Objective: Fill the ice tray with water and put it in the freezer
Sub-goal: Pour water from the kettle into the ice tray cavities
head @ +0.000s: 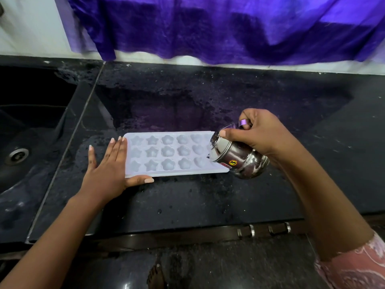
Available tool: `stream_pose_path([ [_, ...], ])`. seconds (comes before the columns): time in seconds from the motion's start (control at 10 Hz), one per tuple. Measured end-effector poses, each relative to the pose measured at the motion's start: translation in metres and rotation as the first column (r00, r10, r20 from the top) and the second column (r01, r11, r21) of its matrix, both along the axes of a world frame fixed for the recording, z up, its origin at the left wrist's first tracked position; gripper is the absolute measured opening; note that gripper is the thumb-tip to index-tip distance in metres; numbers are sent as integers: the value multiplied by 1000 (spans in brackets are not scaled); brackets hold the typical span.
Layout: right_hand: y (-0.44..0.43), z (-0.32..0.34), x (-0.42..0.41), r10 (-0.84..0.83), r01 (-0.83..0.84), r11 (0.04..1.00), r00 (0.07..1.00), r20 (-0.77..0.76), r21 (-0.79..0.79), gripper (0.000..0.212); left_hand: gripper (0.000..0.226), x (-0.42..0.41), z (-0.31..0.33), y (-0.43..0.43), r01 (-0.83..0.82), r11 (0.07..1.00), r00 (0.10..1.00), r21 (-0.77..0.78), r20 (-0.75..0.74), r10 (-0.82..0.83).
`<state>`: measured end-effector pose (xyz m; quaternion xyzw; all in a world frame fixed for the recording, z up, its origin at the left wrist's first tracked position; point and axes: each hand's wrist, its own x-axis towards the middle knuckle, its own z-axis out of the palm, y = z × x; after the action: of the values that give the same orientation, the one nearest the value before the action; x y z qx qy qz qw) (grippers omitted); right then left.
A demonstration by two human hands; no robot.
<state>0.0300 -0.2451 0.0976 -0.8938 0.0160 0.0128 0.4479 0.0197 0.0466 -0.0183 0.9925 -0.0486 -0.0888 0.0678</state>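
Note:
A white ice tray with star, flower and heart shaped cells lies flat on the black stone counter. My left hand lies flat against the tray's left end, fingers straight, thumb along its front edge. My right hand grips a small steel water pot by its handle. The pot is tipped to the left, its mouth over the tray's right end and hiding the last cells. I cannot tell whether water is in the cells.
A black sink with a round drain lies to the left of the counter. A purple cloth hangs along the back wall. Metal drawer handles show below the counter's front edge. Water drops speckle the counter.

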Motion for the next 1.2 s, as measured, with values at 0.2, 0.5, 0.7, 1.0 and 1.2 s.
stream_pose_path([
  [0.2, 1, 4, 1, 2, -2, 1000, 1000, 11, -6, 47, 135, 0, -1, 0, 3, 1000, 1000, -1, 9, -3],
  [0.5, 1, 8, 3, 9, -9, 1000, 1000, 20, 6, 48, 135, 0, -1, 1, -3, 1000, 1000, -25, 15, 3],
  [0.7, 1, 12, 4, 21, -21, 999, 1000, 9, -30, 47, 134, 0, -1, 0, -7, 1000, 1000, -13, 12, 7],
  [1.0, 1, 13, 3, 28, -27, 999, 1000, 15, -47, 47, 138, -1, -1, -1, -9, 999, 1000, -32, 16, 10],
  [1.2, 1, 14, 3, 35, -34, 998, 999, 6, -52, 46, 142, -1, -1, 0, -10, 999, 1000, -33, 12, 10],
])
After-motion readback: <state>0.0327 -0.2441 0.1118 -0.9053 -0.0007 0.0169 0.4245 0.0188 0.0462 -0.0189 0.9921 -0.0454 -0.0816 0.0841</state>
